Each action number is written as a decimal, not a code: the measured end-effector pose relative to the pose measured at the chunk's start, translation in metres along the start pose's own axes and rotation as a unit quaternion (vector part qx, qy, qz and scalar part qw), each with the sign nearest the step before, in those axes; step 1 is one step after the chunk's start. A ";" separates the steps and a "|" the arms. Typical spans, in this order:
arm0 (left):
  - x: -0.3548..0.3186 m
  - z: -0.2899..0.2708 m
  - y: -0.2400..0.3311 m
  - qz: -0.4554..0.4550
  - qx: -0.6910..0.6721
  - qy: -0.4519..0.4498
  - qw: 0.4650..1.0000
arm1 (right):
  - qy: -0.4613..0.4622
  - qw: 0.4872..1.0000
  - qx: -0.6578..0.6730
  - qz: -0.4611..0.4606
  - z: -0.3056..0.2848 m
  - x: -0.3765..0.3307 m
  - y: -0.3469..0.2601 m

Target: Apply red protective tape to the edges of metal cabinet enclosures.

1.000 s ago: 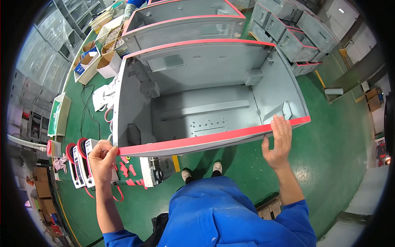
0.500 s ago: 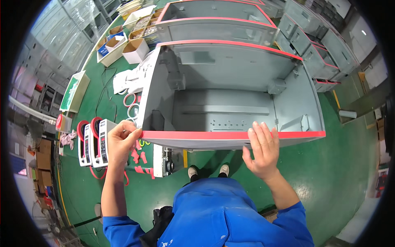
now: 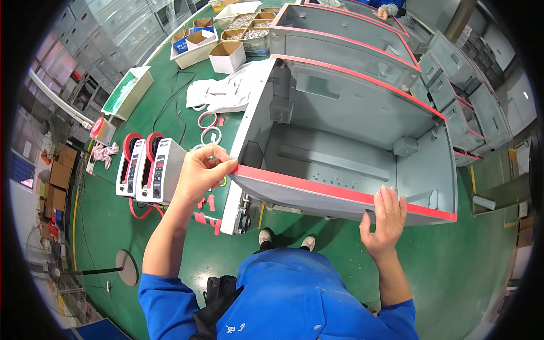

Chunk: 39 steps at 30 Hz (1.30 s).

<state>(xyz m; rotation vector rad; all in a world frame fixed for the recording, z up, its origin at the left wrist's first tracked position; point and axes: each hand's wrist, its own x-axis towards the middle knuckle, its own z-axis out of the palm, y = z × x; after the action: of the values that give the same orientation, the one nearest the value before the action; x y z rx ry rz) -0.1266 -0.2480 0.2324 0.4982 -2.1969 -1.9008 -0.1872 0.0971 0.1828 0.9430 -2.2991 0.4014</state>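
A large open grey metal cabinet shell (image 3: 351,130) stands in front of me, with red tape (image 3: 317,188) running along its near rim. My left hand (image 3: 203,170) pinches the left end of that red tape at the cabinet's near left corner. My right hand (image 3: 386,218) lies flat with fingers spread on the near rim, toward the right corner, pressing on the tape.
Two white tape dispensers with red rolls (image 3: 148,168) stand on the green floor at my left. Loose tape rings (image 3: 207,120), a white cloth (image 3: 224,90) and cardboard boxes of parts (image 3: 228,55) lie behind them. More grey cabinets (image 3: 345,34) stand behind and to the right.
My left hand has moved right along the rim to the near left corner and closed on the tape end. My right hand has slid right along the rim. My view has turned.
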 end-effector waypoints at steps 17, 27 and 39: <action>0.000 -0.003 0.000 -0.021 -0.013 -0.016 1.000 | -0.021 1.000 -0.002 0.005 -0.002 0.001 -0.005; -0.001 -0.003 0.002 -0.027 -0.013 -0.014 0.999 | -0.023 0.996 0.073 -0.048 0.009 0.030 -0.045; 0.001 -0.006 -0.001 -0.032 -0.003 -0.023 0.999 | -0.041 0.995 0.055 -0.078 0.027 0.044 -0.069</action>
<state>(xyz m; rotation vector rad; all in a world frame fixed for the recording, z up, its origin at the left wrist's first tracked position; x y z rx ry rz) -0.1254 -0.2542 0.2324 0.5347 -2.2298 -1.9697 -0.1739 0.0132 0.1934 1.2049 -2.2747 0.4329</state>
